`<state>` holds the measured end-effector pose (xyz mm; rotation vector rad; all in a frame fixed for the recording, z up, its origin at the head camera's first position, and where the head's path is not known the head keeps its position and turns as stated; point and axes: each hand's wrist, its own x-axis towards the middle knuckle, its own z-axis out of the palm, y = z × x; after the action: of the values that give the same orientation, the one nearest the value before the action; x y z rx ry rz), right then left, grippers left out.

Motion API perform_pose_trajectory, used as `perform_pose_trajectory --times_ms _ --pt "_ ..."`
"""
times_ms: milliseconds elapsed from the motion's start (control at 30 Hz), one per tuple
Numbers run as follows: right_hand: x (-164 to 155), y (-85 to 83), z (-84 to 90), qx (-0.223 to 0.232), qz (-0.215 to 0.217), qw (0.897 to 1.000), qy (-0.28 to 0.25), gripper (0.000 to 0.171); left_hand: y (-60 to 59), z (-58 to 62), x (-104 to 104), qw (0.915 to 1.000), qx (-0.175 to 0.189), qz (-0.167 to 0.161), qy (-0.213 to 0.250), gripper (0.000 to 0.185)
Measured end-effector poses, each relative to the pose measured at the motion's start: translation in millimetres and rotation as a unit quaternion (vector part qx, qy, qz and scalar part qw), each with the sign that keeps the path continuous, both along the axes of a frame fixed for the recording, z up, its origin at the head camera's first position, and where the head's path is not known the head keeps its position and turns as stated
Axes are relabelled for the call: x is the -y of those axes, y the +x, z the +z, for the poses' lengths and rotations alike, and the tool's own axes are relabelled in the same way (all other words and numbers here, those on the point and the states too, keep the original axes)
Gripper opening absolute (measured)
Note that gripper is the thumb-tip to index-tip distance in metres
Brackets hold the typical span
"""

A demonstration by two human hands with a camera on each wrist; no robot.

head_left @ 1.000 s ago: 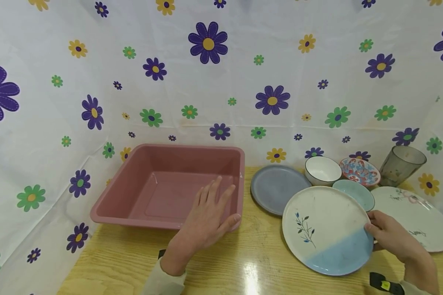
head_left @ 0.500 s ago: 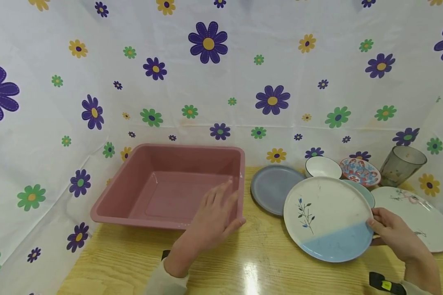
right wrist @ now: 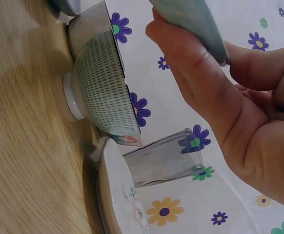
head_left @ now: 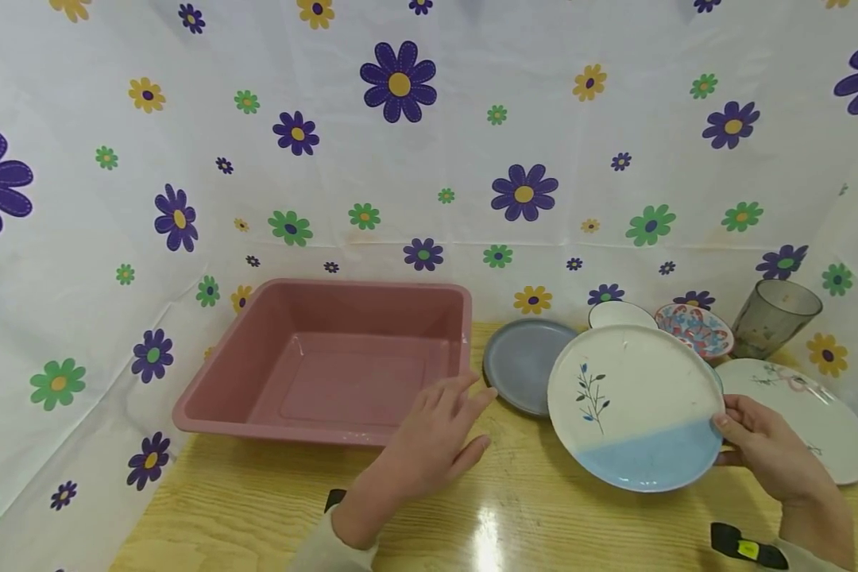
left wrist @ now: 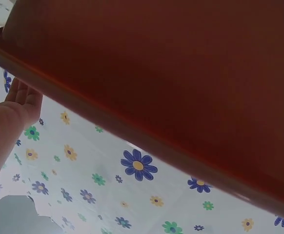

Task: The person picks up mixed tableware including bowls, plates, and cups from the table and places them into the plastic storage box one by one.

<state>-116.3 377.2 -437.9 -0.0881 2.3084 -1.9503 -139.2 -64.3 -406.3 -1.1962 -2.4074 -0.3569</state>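
1. The right hand [head_left: 761, 449] grips the white-and-blue plate [head_left: 636, 405] by its right rim, thumb on the upper face and fingers curled beneath; the right wrist view shows that rim pinched between thumb and fingers.
2. The plate is tilted and clear of the wooden counter [head_left: 515, 516], well to the right of the pink tub [head_left: 329, 361].
3. The left hand [head_left: 436, 445] hovers with its fingers relaxed and spread, holding nothing, just off the pink tub's front right corner.
4. Between the pink tub and the held plate, a grey-blue plate [head_left: 518, 361] lies flat on the counter; the held plate's left edge overlaps it in the head view.
5. Beyond the held plate, further right of the pink tub, a white bowl [head_left: 618, 312] shows only its far rim, and a red-and-blue patterned bowl [head_left: 693, 328] sits next to it.
6. A smoky glass tumbler [head_left: 772, 318] stands upright at the far right, near the flowered backdrop [head_left: 429, 159].
7. A large white plate with a pink motif [head_left: 815, 417] lies flat beyond the right hand, partly hidden by it.
8. The pink tub sits against the backdrop, open side up.
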Motion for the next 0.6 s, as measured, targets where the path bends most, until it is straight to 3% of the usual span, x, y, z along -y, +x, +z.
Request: perform_pose_trajectory --times_ms 133,300,500,600 --pt "-2.2 0.4 -1.4 -0.011 -0.001 0.998 -0.069 0.014 1.8 -3.4 -4.9 0.9997 0.000 -0.022 0.009 0.055" --pt "-2.5 0.7 0.2 -0.020 0.008 0.993 -0.116 0.022 6.5 -7.1 -12.3 0.9990 0.021 -0.036 0.020 0.055" --pt "-0.3 0.9 2.8 -0.026 0.017 0.990 -0.134 0.027 14.2 -13.9 -25.2 0.9977 0.031 -0.053 0.029 0.057" --pt "1.0 0.6 3.6 -0.030 0.022 0.989 -0.142 0.029 18.7 -16.7 -31.2 0.9954 0.066 -0.062 0.032 0.058"
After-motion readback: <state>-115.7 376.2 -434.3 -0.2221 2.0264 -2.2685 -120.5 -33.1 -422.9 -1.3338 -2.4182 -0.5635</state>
